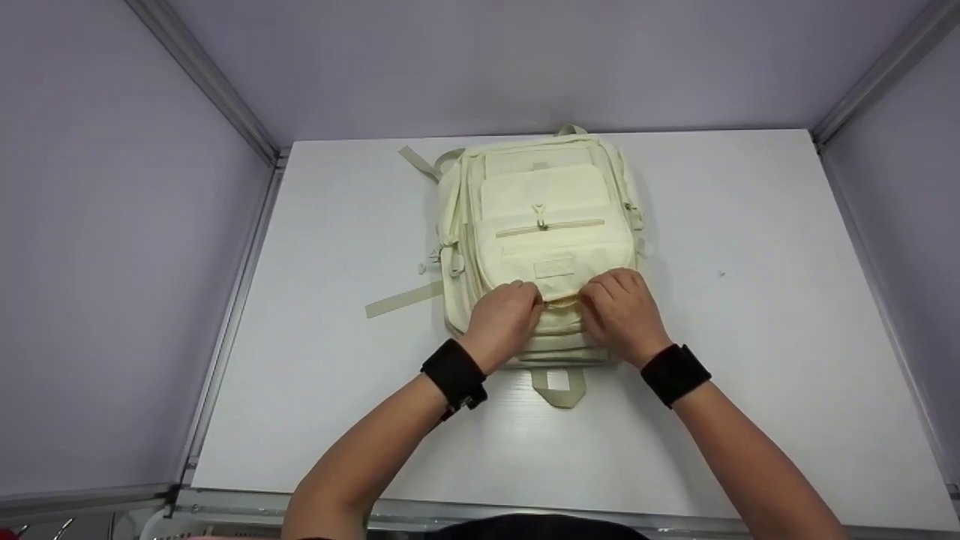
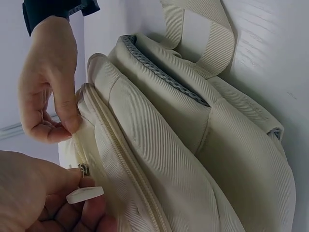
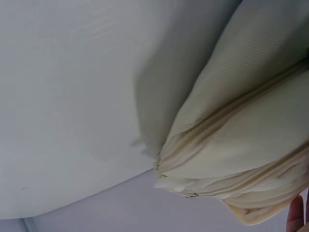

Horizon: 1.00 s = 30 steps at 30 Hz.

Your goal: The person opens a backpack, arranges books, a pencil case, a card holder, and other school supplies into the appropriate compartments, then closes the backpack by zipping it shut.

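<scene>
A cream backpack [image 1: 556, 246] lies on the white table with its front panel up and its webbing loop [image 1: 564, 397] toward me. My left hand [image 1: 504, 316] is at the near edge of the front pocket. In the left wrist view its fingers pinch a metal zipper slider [image 2: 84, 169], with a pale pull tab [image 2: 85, 194] hanging beside them. Just right of it, my right hand [image 1: 624, 313] pinches the fabric at the end of the same zipper. A narrow yellowish lining [image 1: 562, 301] shows between the hands. Only fingertips of the right hand appear in the right wrist view.
Two straps [image 1: 405, 300] stick out on the bag's left side. A second, horizontal zipper [image 1: 551, 228] crosses the front panel. Pale grey walls [image 1: 480, 67] enclose the table [image 1: 750, 375] on three sides. A small speck [image 1: 721, 274] lies on the right.
</scene>
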Motion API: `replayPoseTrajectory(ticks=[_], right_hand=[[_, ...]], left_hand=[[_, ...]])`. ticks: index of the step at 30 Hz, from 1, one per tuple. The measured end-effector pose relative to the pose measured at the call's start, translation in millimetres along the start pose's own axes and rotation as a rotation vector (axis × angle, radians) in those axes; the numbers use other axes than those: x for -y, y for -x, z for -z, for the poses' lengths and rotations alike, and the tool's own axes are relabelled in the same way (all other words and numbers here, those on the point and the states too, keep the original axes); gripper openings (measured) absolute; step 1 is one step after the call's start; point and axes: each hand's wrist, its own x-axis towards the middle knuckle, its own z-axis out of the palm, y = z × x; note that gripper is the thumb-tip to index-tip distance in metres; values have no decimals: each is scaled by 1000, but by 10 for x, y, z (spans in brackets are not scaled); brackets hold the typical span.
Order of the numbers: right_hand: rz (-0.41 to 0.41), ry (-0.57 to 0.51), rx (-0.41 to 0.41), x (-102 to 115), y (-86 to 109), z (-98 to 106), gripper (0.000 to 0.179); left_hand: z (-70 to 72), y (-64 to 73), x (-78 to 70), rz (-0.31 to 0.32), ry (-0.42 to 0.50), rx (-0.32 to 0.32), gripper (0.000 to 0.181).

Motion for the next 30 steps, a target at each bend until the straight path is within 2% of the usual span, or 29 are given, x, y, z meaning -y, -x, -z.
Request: replayPoseTrajectory(ticks=[6,10,13,15,17,20,23,26,30], right_hand=[[32,-41,-37,307,-173,-131,17],[-14,-53,-47,428,-230,-217,14],[-23,-57,-87,440,-233,-262,10],[-20,-61,-111,435,-235,-276,5],[-20,-76,-140,425,-231,-267,1],[-32,-109,-154,425,-225,-243,7],[-51,-145,-153,433,-215,-222,10],[-79,-183,-141,439,-208,-203,14],[-125,-222,-125,435,-200,-172,18]], left_hand=[[43,29,39,-5,138,-3,9],[29,59,76,-42,162,-8,1],[27,69,108,-99,159,-38,4],[26,62,134,-149,115,-85,7],[5,40,166,-193,13,-139,10],[-52,-5,227,-225,-179,-222,12],[-98,-42,271,-242,-315,-248,8],[-112,-60,284,-260,-360,-246,7],[-97,-69,271,-255,-344,-240,10]])
